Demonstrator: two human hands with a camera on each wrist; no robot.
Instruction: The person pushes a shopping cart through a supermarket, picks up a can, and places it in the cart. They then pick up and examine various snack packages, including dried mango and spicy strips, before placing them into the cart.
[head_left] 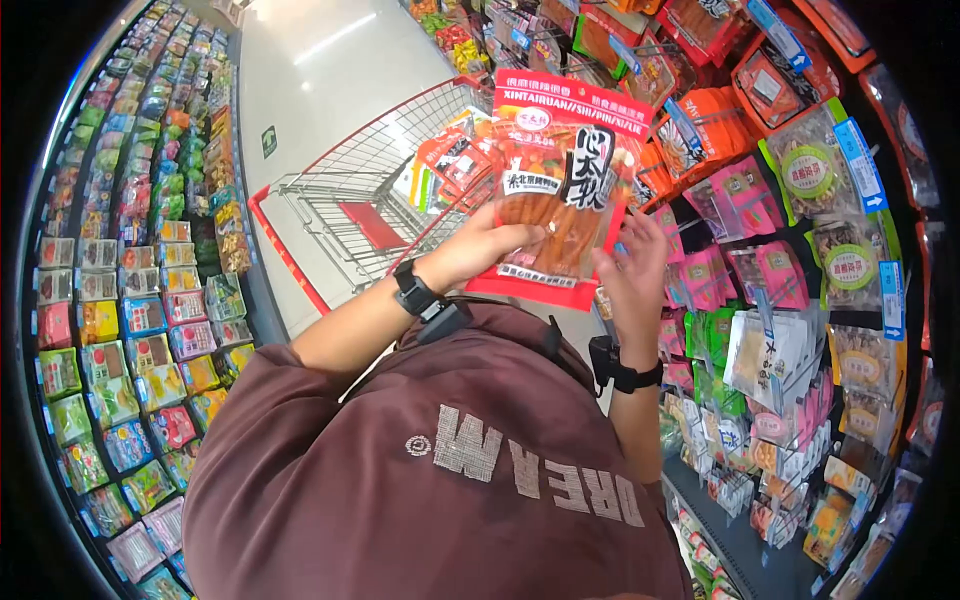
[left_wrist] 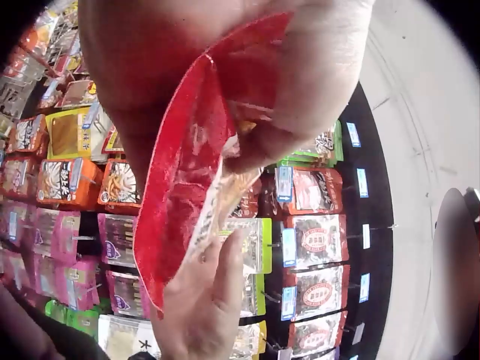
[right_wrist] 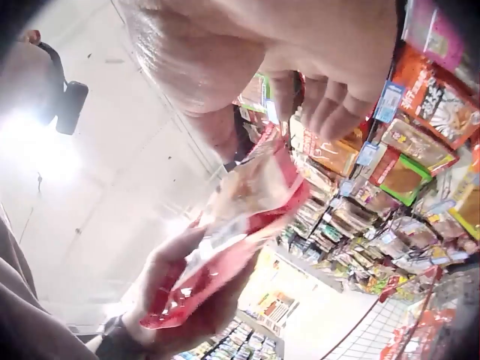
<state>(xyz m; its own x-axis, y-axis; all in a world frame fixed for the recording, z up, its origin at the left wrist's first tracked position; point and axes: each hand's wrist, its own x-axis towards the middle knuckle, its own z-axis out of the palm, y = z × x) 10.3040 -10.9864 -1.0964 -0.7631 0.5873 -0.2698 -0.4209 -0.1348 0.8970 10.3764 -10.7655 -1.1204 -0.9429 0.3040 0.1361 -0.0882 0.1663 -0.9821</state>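
Note:
A red snack bag (head_left: 565,185) with a clear window over brown strips is held up in front of the chest. My left hand (head_left: 480,245) grips its lower left side, thumb across the front and fingers behind. In the left wrist view, the bag (left_wrist: 180,187) is seen edge-on below the gripping left hand (left_wrist: 225,82). My right hand (head_left: 637,265) is at the bag's lower right edge, its thumb and fingers spread apart. From the right wrist, the right hand (right_wrist: 300,67) shows loosely bent fingers beside the bag (right_wrist: 255,195).
A shopping cart (head_left: 340,205) with red trim stands ahead to the left, holding several packages (head_left: 455,165). Racks of hanging snack bags (head_left: 740,270) line the right side closely. Another packed shelf (head_left: 130,290) runs along the left, across the pale aisle floor (head_left: 320,60).

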